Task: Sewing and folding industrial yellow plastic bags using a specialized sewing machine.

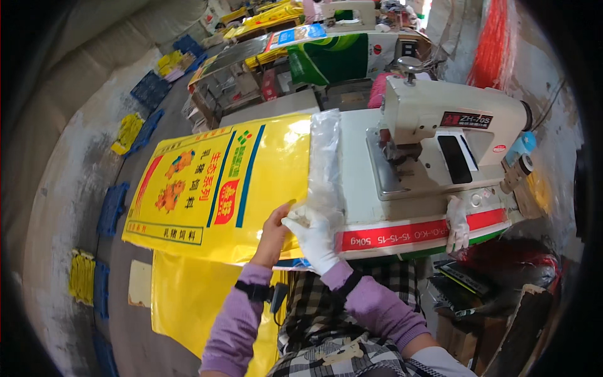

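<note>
A yellow woven sack (276, 163) with printed pictures and blue stripes lies flat across the table in front of me. From its right end sticks out a clear plastic liner (324, 157). My left hand (271, 239), bare, is closed on the sack's near edge close to that end. Beside it, my right hand (316, 244) in a white glove is closed on the near corner of the liner, thumb and fingertips together. The two hands nearly touch, and their fingertips partly hide the corner. To their right stands a white sewing machine (433, 107), its needle area apart from the sack.
A dark phone (455, 159) leans on the machine. A spare white glove (457, 223) hangs over the table's front edge. Another yellow sack (188, 295) hangs lower left. Blue pallets (112, 210) line the left floor; red strands (494, 47) hang at the right.
</note>
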The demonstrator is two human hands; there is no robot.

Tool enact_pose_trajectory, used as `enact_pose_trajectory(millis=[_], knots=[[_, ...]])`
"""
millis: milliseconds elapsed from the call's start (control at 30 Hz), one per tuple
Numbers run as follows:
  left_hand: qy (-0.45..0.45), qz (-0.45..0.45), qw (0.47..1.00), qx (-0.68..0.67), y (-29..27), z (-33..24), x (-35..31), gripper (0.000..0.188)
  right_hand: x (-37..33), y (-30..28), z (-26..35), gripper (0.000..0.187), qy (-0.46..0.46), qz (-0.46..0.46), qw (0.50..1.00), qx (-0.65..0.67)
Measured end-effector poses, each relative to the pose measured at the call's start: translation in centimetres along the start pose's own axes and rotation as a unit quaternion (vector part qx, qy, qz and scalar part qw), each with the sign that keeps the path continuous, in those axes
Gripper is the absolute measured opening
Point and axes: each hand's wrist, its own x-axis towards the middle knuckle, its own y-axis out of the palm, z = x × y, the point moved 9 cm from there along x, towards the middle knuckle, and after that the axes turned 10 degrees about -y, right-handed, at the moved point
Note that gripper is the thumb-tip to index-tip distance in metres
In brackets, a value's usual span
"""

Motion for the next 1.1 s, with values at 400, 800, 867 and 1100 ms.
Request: enact_pose_trajectory(millis=[400, 800, 867, 1100], knots=[[-0.050, 0.020, 0.963, 0.263, -3.4, -4.8, -1.8, 0.032, -3.1, 1.9, 1.3, 0.046, -0.158, 0.254, 0.945, -0.135], [0.106, -0.002, 0.763, 0.637, -3.5, -7.1, -17.8, 0.014, -8.3, 7.8, 0.3, 0.019, -0.284, 0.548, 0.694, -0.370], [0.139, -0.066, 0.785, 0.600, -4.8, -7.5, -23.3, 0.014, -7.6, 7.6, -3.6, 0.020, -0.259, 0.619, 0.608, -0.423], [-0.031, -0.180, 0.767, 0.615, -13.0, -5.1, -32.7, 0.028, 7.9, -9.6, 0.9, 0.053, -0.027, -0.020, 0.981, -0.189]])
